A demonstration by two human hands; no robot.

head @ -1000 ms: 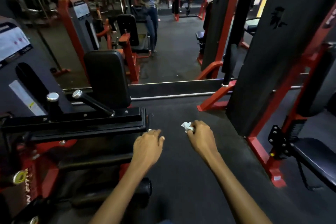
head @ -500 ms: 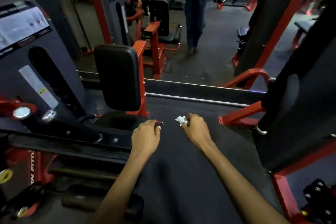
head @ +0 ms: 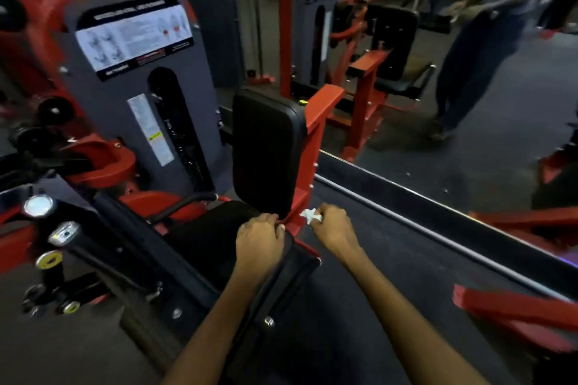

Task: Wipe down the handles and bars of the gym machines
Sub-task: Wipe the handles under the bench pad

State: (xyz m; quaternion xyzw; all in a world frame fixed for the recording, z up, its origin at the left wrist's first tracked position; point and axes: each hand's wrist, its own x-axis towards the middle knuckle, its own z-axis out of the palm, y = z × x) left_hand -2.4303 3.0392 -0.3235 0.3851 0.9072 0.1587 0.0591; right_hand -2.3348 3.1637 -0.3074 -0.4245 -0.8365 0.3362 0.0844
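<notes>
R hand [head: 333,225]: fingers curled tight round a small white wipe [head: 309,216], a crumpled bit poking out past the knuckles. Held balled up so it's ready to press on metal w/o re-gripping. Hovers just beside the red frame [head: 316,131], not touching it.

L hand [head: 259,244]: knuckles up, fingers curled over the near edge of the seat [head: 219,228]. Looks like it grips the edge, prob. to steady the body while leaning in, but the fingertips are hidden so I can't say how firm.

Wipe: in R hand only, in the air over the floor [head: 391,259], right of the seat and below the back pad [head: 266,150].

Machine: grey weight-stack cover [head: 134,78] w/ instruction sticker at left; chrome-capped bars [head: 39,206] low left, well apart from both hands. Black lever [head: 184,205] between stack and seat.

Stage: judging by hand positions, nothing on this machine is being wiped yet; this reads as the approach.

Next: nearest targets are the lever and the capped bars. R hand must cross over the seat to reach them.

Risk: wipe is small, so coverage per pass is poor; easy to miss undersides of bars.

Background: mirror [head: 469,103] along the floor line shows a standing person, blurred.
</notes>
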